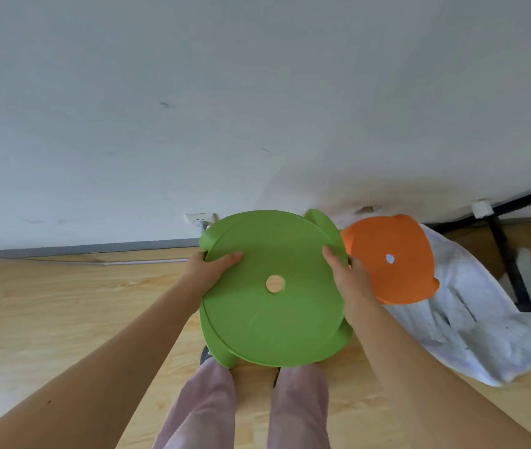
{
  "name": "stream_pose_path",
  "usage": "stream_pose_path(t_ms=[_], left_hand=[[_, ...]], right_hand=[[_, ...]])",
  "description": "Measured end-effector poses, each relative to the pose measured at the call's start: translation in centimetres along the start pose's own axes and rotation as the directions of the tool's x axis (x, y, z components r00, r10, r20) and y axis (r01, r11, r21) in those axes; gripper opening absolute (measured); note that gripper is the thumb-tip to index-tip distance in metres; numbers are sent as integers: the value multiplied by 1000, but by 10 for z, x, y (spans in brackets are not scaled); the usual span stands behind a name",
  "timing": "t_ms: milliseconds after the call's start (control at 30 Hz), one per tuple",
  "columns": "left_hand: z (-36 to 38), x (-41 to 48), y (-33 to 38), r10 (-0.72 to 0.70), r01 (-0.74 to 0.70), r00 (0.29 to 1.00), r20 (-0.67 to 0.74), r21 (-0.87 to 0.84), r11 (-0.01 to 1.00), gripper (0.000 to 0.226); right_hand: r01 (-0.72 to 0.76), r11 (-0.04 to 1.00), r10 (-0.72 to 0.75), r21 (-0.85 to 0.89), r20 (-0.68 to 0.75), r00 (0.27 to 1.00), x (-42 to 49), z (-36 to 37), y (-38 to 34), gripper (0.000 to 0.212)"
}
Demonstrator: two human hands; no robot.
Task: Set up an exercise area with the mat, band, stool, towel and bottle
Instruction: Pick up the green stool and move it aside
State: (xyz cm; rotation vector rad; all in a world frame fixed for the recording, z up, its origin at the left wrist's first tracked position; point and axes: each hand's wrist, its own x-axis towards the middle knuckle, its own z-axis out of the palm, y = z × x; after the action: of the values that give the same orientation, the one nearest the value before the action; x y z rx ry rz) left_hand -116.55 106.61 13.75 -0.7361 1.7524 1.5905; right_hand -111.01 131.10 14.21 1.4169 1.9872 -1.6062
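Note:
A green plastic stool (273, 319) with a round seat and a hole in its middle fills the centre of the view, held above the wooden floor in front of my legs. My left hand (209, 270) grips the seat's left rim, thumb on top. My right hand (345, 280) grips the right rim. An orange stool (393, 270) of the same shape stands just to the right, beside the green one. No mat, band or bottle is in view.
A white wall (257, 108) with a grey baseboard and a socket (200, 218) rises close ahead. A crumpled white sheet (471, 319) lies on the floor at right, under a black metal frame (510, 264). Bare wooden floor (63, 303) stretches to the left.

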Motion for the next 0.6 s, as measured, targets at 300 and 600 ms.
stream_pose_path(t_ms=[300, 600], left_hand=[[36, 79, -47, -91, 81, 987, -135, -73, 994, 56], [47, 129, -97, -139, 132, 976, -169, -52, 990, 50]], right_hand=[[-4, 996, 14, -88, 119, 993, 105, 24, 30, 52], [-66, 984, 87, -165, 123, 989, 152, 43, 78, 59]])
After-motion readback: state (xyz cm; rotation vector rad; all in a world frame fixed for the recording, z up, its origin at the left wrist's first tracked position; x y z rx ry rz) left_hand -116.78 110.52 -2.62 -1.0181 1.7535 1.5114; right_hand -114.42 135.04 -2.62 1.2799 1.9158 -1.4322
